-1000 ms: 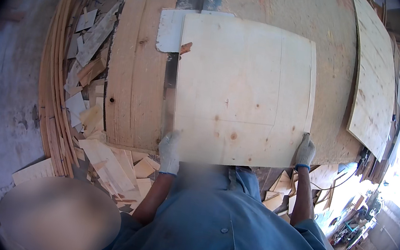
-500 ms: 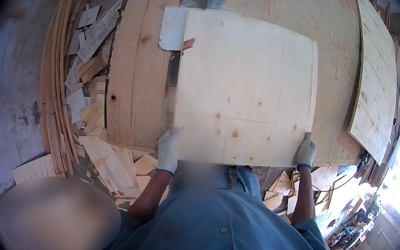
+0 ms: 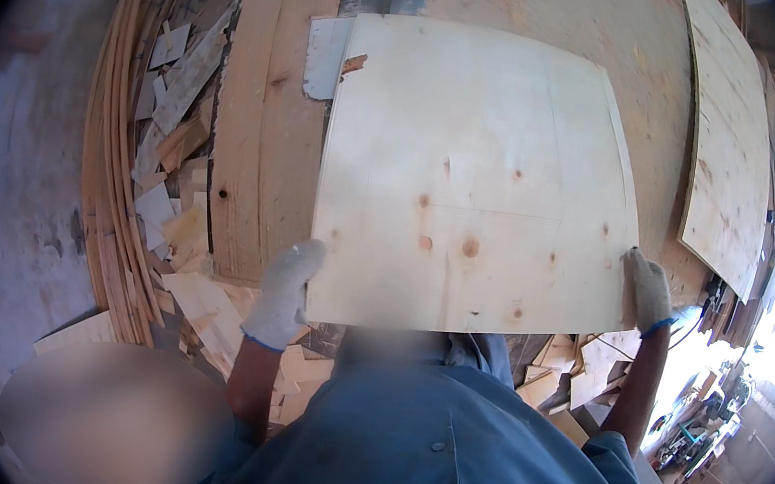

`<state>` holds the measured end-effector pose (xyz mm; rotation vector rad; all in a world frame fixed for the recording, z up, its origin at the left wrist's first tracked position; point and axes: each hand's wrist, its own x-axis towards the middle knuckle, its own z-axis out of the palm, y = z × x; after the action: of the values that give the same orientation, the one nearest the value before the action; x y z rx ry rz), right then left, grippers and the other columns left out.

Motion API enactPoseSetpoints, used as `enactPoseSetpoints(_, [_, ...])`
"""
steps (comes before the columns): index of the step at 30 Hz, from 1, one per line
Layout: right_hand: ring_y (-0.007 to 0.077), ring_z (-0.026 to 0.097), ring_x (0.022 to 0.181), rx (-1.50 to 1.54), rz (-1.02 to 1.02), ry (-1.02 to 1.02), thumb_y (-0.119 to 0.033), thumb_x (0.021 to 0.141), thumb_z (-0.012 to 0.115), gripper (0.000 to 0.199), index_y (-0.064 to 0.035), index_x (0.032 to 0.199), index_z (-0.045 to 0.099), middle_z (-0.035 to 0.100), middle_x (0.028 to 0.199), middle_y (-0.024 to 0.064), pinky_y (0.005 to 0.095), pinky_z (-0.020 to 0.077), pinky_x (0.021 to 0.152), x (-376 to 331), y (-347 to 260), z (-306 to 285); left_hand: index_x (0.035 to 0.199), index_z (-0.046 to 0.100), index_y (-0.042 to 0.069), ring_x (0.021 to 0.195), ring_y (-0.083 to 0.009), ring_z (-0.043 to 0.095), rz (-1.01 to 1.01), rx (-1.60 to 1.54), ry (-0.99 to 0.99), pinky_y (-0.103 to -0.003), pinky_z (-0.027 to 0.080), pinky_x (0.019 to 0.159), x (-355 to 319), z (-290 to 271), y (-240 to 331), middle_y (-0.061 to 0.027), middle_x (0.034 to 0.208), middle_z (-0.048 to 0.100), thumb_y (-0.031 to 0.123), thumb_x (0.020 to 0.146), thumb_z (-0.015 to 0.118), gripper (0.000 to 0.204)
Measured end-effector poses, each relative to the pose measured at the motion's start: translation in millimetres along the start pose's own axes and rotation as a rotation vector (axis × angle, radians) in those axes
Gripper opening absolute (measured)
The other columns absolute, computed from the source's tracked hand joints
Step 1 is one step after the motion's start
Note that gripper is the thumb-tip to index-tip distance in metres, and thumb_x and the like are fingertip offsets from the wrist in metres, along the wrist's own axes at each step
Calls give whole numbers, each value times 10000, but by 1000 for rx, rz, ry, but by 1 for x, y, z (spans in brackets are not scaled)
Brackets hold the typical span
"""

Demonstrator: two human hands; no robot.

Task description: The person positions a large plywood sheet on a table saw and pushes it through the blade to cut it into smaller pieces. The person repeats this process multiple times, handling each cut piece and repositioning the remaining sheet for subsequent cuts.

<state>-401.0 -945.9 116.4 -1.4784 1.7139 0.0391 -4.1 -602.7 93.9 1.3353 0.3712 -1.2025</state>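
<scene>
Plywood sheet [image 3: 477,180] held flat over a workbench [image 3: 267,121] by two gloved hands.

Left hand [image 3: 284,292], in a pale knit glove, grips the sheet's near left corner with the fingers closed over its edge; right hand [image 3: 647,291], gloved the same way, has its fingers curled over the sheet's right edge near the lower corner. The sheet is pale, with several small dark knots, and lies in front of the person's chest, its near edge just above the blue shirt [image 3: 458,454]. A second wooden board [image 3: 724,138] leans at the right of the bench. Scraps of wood [image 3: 178,139] lie heaped on the floor to the left, beside a bundle of long thin strips [image 3: 111,169].
</scene>
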Motion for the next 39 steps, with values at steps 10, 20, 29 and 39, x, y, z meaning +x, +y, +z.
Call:
enactPoseSetpoints(10, [76,598,823,369,-239,-97,-358,1012,486,423,18,1036,678,670,916,33,239,477,716,11,9,-61,1025,647,12,834,-122,658,397,157,-170,-276,542,720,-30,18,56,-49,937,673,187,949,606,196])
enactPoseSetpoints(20, [112,554,744,136,-113,-74,-337,958,548,391,37,927,656,626,826,34,302,456,663,16,55,32,1051,634,-6,897,-156,641,61,68,-155,-290,528,775,27,-50,-37,-82,998,654,179,982,532,223])
enactPoseSetpoints(29, [110,560,729,31,0,-107,-427,964,537,495,50,990,666,643,828,39,280,470,663,-36,101,126,1159,595,33,1062,-321,609,74,-147,77,-461,506,884,31,-130,-66,-170,1145,622,499,994,440,518])
enactPoseSetpoints(39, [130,607,700,373,235,-187,-394,963,546,450,39,957,668,658,801,58,308,482,604,-199,74,273,1385,346,-18,1301,-433,422,-314,-448,-410,-569,329,1108,-6,-212,-187,-271,1430,375,469,1041,315,597])
